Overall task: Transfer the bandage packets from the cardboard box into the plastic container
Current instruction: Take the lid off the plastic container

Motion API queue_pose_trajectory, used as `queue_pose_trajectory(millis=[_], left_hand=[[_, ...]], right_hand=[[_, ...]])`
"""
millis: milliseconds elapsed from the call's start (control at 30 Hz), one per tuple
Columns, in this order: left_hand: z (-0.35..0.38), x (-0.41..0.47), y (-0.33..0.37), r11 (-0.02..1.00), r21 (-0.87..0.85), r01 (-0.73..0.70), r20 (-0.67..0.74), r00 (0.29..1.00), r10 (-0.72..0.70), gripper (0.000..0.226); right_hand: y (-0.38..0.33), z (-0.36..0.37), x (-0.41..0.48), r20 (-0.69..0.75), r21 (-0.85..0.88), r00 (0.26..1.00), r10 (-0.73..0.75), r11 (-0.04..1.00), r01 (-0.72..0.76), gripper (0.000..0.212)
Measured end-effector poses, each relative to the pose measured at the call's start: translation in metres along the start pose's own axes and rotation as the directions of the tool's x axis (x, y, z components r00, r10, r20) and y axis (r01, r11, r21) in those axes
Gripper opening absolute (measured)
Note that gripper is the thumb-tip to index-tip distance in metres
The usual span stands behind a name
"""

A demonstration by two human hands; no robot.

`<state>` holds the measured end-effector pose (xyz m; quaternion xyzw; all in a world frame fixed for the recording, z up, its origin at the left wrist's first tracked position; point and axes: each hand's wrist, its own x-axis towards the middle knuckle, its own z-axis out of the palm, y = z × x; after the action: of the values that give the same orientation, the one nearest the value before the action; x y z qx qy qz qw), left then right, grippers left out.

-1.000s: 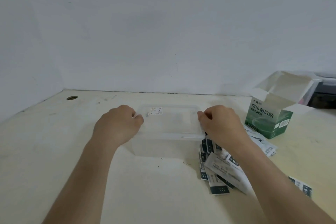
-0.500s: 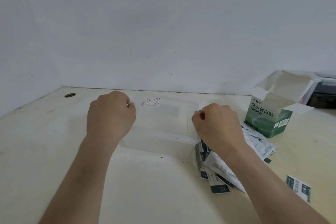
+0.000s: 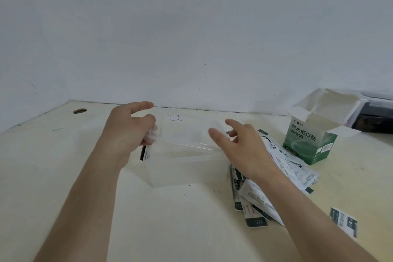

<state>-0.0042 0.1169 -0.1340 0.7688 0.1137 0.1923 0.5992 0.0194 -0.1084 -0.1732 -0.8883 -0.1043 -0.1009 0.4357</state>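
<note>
While the bandage packets lie heaped on the tabletop, under and just right of the right grip, the clear plastic container sits between the two grips. Its clear lid lies tilted over it. The left grip is clamped on the lid's left end, fingers curled round it. The right grip is apart, fingers spread loosely at the lid's right end; I cannot tell if they touch. Farther right of that grip, past the heap, the green cardboard box stands with its flaps open.
</note>
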Motion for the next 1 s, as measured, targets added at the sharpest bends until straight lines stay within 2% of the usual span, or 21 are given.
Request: queue_pose_trajectory(millis=[67,133,200,267,400,533,600,633,667,700,733,767,833,867,1000], left_hand=[[-0.002,0.003,-0.003,0.993,-0.101,0.054,0.004,0.999,-0.054,0.03],[-0.006,0.007,-0.006,0.977,-0.189,0.1,0.005,0.995,-0.101,0.028],[-0.009,0.01,-0.008,0.945,-0.296,0.14,0.027,0.99,-0.138,0.026],[-0.011,0.01,-0.009,0.918,-0.365,0.156,0.05,0.988,-0.148,0.027],[-0.01,0.01,-0.009,0.899,-0.4,0.179,0.061,0.984,-0.168,0.025],[-0.005,0.003,-0.001,0.822,-0.534,0.196,0.103,0.981,-0.167,0.016],[-0.001,0.002,0.003,0.791,-0.594,0.149,0.08,0.989,-0.127,0.018],[0.004,0.003,0.0,0.836,-0.543,0.077,0.027,0.997,-0.075,0.021],[0.008,0.004,-0.005,0.93,-0.366,-0.031,-0.052,0.999,0.013,0.027],[0.011,0.005,-0.012,0.987,-0.047,-0.156,-0.108,0.983,0.151,0.034],[0.014,0.006,-0.018,0.932,0.27,-0.243,-0.065,0.961,0.269,0.04],[0.017,0.007,-0.024,0.831,0.47,-0.297,0.04,0.948,0.316,0.044],[0.019,0.007,-0.029,0.739,0.61,-0.286,0.208,0.958,0.198,0.043],[0.018,0.007,-0.03,0.712,0.653,-0.26,0.23,0.963,0.141,0.042],[0.012,0.006,-0.027,0.522,0.832,-0.189,0.141,0.981,0.129,0.035]], right_hand=[[-0.002,-0.003,-0.003,0.213,0.014,0.977,-0.032,0.999,0.03,0.094],[-0.002,-0.003,-0.004,0.29,-0.059,0.948,-0.128,0.987,0.151,0.102],[0.002,-0.001,-0.001,0.227,-0.068,0.956,-0.187,0.976,0.207,0.091],[0.003,0.001,0.0,0.137,-0.003,0.973,-0.186,0.982,0.188,0.076],[0.007,0.0,0.004,0.007,-0.006,0.978,-0.21,0.978,0.21,0.048],[0.006,-0.003,0.014,-0.213,-0.058,0.927,-0.309,0.951,0.304,0.019],[0.001,-0.008,0.021,-0.298,-0.047,0.899,-0.321,0.946,0.322,0.019],[0.0,-0.011,0.026,-0.32,-0.016,0.903,-0.287,0.954,0.298,0.023],[-0.003,-0.013,0.034,-0.324,0.03,0.917,-0.234,0.966,0.257,0.025],[-0.004,-0.015,0.042,-0.319,0.086,0.933,-0.168,0.975,0.205,0.024],[-0.004,-0.016,0.05,-0.314,0.147,0.944,-0.099,0.978,0.151,0.023],[-0.004,-0.015,0.059,-0.307,0.201,0.951,-0.034,0.974,0.1,0.022],[-0.002,-0.009,0.075,-0.27,0.295,0.959,0.087,0.955,-0.003,0.021],[-0.001,-0.006,0.08,-0.242,0.342,0.96,0.141,0.938,-0.052,0.023],[0.007,0.014,0.092,-0.13,0.442,0.941,0.311,0.868,-0.226,0.033]])
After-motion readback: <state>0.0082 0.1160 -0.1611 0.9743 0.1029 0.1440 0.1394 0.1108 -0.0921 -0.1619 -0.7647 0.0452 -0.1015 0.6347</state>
